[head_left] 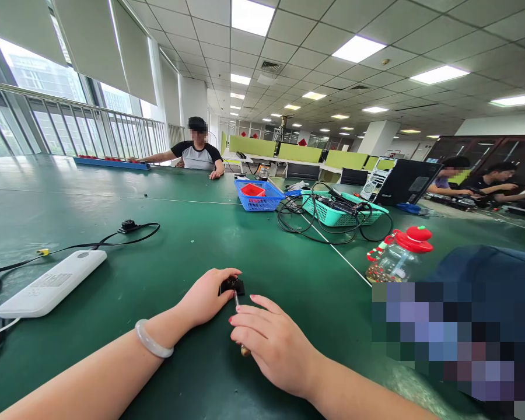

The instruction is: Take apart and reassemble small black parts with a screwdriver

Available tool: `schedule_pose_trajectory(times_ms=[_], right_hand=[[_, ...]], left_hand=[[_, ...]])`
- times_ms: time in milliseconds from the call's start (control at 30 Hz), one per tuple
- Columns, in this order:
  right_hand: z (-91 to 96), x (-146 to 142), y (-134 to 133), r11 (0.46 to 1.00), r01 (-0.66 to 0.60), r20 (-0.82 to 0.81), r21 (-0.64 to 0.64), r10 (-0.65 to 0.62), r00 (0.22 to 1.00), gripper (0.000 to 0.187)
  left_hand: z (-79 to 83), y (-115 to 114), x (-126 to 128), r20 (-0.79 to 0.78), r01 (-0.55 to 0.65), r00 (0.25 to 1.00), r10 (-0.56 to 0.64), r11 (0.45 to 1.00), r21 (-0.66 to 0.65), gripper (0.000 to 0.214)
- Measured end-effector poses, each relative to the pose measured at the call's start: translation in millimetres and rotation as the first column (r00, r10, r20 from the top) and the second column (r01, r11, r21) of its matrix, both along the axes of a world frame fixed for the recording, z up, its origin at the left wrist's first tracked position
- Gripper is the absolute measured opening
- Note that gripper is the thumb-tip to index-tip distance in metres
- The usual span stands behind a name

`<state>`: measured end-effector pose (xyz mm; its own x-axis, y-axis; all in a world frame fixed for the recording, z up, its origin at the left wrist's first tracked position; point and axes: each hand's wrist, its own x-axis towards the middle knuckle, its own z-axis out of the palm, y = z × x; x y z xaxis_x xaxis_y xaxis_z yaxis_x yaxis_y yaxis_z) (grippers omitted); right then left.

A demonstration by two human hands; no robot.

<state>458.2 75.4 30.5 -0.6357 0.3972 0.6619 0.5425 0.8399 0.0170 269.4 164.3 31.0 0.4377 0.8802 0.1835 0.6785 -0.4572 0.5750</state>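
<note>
My left hand [206, 297], with a pale bangle on its wrist, is closed round a small black part [231, 285] resting on the green table [192, 233]. My right hand [273, 341] is closed on a thin screwdriver [237, 301] whose metal shaft points up into the black part. The tool's brownish handle end shows just under my right fingers. Both hands sit close together near the front middle of the table.
A white power bank [50, 283] with black cables lies at the left. A blue basket [259, 195] and a teal basket [339, 210] with cables stand farther back. A red-lidded glass jar [398, 254] is at the right. Other people sit at the far side and right.
</note>
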Motion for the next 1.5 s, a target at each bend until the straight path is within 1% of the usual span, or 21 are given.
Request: schedule_pose_trajectory(times_ms=[167,233,300,367,467,567,667,967,1267,1500], right_hand=[[1.8,1.7,3.4,0.999,0.014,-0.133,-0.030,-0.018,0.991,0.008],[2.4,2.2,4.4,0.999,0.017,-0.183,-0.038,-0.023,0.983,0.007],[2.8,2.6,4.9,0.999,0.022,-0.197,-0.028,-0.027,0.980,0.007],[2.7,2.7,4.6,1.000,0.020,-0.171,-0.001,-0.020,0.985,0.015],[1.1,3.0,3.7,0.999,-0.011,-0.069,0.034,0.014,0.997,0.024],[-1.5,3.3,2.8,0.998,-0.045,0.056,0.051,0.042,0.998,0.023],[-2.8,3.4,2.4,0.997,-0.053,0.112,0.058,0.047,0.993,0.023],[1.0,2.3,2.2,0.998,-0.031,-0.019,0.053,0.032,0.999,0.025],[0.6,2.3,1.9,0.998,-0.036,0.028,0.044,0.035,0.999,0.023],[-0.3,2.8,1.7,0.999,-0.030,0.006,0.027,0.030,1.000,0.025]], left_hand=[[-1.2,0.4,-0.1,0.002,-0.018,1.000,0.018,1.000,0.003,0.046],[-0.5,0.3,-0.1,-0.009,-0.022,1.000,0.022,1.000,-0.003,0.045],[0.4,0.0,-0.2,-0.019,-0.026,0.999,0.025,1.000,-0.010,0.045],[0.7,0.1,-0.5,-0.023,-0.024,0.999,0.024,1.000,-0.008,0.044],[-1.0,1.2,-1.4,-0.017,-0.003,1.000,0.003,1.000,0.012,0.042],[-3.0,2.7,-2.0,-0.009,0.016,1.000,-0.016,1.000,0.022,0.041],[-3.5,3.3,-1.9,-0.006,0.013,1.000,-0.013,1.000,0.010,0.041],[-1.7,1.7,-1.2,-0.010,-0.007,1.000,0.007,1.000,0.003,0.041],[1.9,0.0,-0.2,-0.015,-0.020,1.000,0.020,1.000,-0.016,0.041],[2.0,-0.1,0.1,-0.010,-0.013,1.000,0.013,1.000,-0.024,0.039]])
